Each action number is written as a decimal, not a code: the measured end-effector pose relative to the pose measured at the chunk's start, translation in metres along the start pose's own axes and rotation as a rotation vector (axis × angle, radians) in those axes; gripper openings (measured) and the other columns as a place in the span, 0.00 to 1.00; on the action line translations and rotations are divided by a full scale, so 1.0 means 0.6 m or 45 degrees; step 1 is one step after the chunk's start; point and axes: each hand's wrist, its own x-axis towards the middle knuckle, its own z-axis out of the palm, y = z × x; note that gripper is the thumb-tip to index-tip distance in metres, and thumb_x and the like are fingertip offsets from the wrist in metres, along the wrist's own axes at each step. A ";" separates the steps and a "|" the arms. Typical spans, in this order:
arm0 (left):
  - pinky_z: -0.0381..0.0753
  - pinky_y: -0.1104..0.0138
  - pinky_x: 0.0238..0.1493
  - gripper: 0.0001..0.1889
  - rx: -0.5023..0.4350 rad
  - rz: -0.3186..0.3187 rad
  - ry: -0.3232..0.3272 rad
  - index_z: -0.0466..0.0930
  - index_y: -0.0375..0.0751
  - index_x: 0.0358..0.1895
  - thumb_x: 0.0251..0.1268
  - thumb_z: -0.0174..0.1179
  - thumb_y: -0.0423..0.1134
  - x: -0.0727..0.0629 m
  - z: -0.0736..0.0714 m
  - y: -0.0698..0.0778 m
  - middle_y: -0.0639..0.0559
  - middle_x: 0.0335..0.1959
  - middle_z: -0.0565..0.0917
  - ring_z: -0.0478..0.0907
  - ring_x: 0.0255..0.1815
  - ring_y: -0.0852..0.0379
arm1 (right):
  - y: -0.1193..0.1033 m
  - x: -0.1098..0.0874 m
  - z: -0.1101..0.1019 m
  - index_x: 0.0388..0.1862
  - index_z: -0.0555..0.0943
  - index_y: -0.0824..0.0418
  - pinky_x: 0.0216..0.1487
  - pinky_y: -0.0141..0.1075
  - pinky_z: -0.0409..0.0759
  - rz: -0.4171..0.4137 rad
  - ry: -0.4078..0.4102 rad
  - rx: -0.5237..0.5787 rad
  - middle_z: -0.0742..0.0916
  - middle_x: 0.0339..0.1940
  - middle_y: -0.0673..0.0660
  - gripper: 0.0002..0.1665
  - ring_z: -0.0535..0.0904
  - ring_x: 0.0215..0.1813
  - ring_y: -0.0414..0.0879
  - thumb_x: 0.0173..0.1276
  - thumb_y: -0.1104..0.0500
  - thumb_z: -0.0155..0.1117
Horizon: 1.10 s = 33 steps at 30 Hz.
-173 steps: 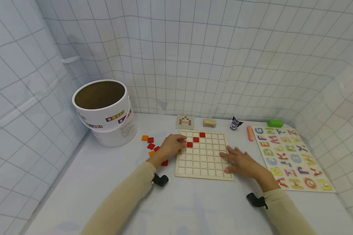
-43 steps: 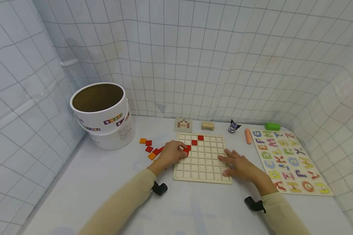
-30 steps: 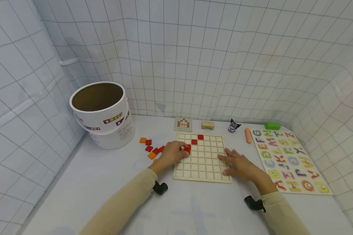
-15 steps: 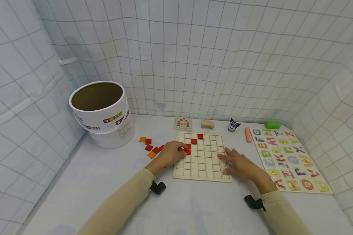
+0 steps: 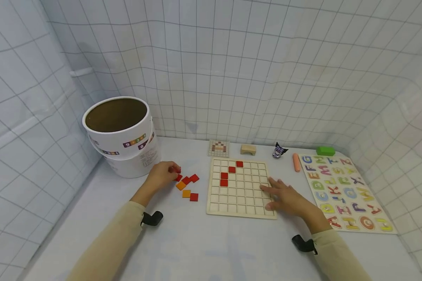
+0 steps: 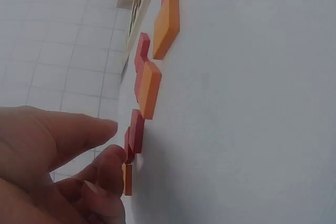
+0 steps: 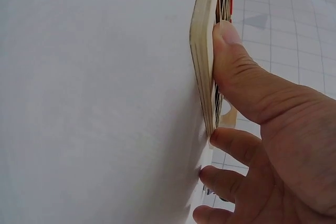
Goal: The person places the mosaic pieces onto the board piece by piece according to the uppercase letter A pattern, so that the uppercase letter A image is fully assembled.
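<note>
My left hand (image 5: 162,174) reaches over the loose tiles left of the board, right by a red tile (image 5: 178,177). In the left wrist view the thumb and the bent fingers stand slightly apart, with a dark red tile (image 6: 136,132) just past the tips. The square wooden grid board (image 5: 246,201) lies flat, with several red tiles (image 5: 224,182) set in its cells in a rising slanted line. My right hand (image 5: 288,199) rests spread at the board's right side. Its thumb presses on the board's edge (image 7: 202,51) while the other fingers reach past it.
More red and orange tiles (image 5: 186,193) lie between hand and board. A white bucket (image 5: 137,156) stands at the left. Behind the board are a pattern card (image 5: 219,148), a wooden arch block (image 5: 248,149) and a small figurine (image 5: 279,150). An alphabet board (image 5: 348,195) lies at the right.
A fourth red tile now sits in the grid below the slanted line's lower end. My left hand has let it go and moved left to the loose tiles; the right hand stays in place.
</note>
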 end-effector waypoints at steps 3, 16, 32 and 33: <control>0.76 0.58 0.47 0.10 -0.004 -0.013 -0.043 0.84 0.39 0.49 0.66 0.63 0.32 -0.001 0.002 -0.007 0.44 0.40 0.81 0.74 0.44 0.47 | 0.001 -0.002 0.000 0.78 0.69 0.55 0.72 0.74 0.43 0.006 0.003 0.015 0.57 0.82 0.69 0.44 0.45 0.80 0.75 0.67 0.40 0.67; 0.75 0.57 0.46 0.11 0.037 0.023 -0.087 0.75 0.39 0.44 0.65 0.69 0.33 -0.001 0.009 -0.015 0.44 0.38 0.78 0.73 0.42 0.47 | -0.001 -0.001 0.000 0.78 0.69 0.55 0.71 0.75 0.43 -0.002 0.005 0.015 0.57 0.82 0.69 0.44 0.45 0.80 0.76 0.67 0.39 0.66; 0.74 0.67 0.29 0.13 -0.420 0.100 -0.294 0.83 0.45 0.55 0.71 0.65 0.40 -0.015 0.093 0.091 0.47 0.31 0.81 0.75 0.25 0.55 | 0.004 -0.002 0.002 0.78 0.68 0.55 0.73 0.73 0.41 0.011 -0.006 0.045 0.55 0.83 0.67 0.45 0.43 0.81 0.74 0.67 0.40 0.67; 0.74 0.67 0.27 0.13 -0.436 0.102 -0.298 0.83 0.44 0.55 0.70 0.66 0.39 -0.015 0.102 0.096 0.47 0.30 0.81 0.76 0.24 0.56 | 0.004 -0.002 0.002 0.78 0.68 0.55 0.73 0.73 0.41 0.008 -0.006 0.044 0.55 0.83 0.68 0.45 0.43 0.81 0.75 0.67 0.40 0.67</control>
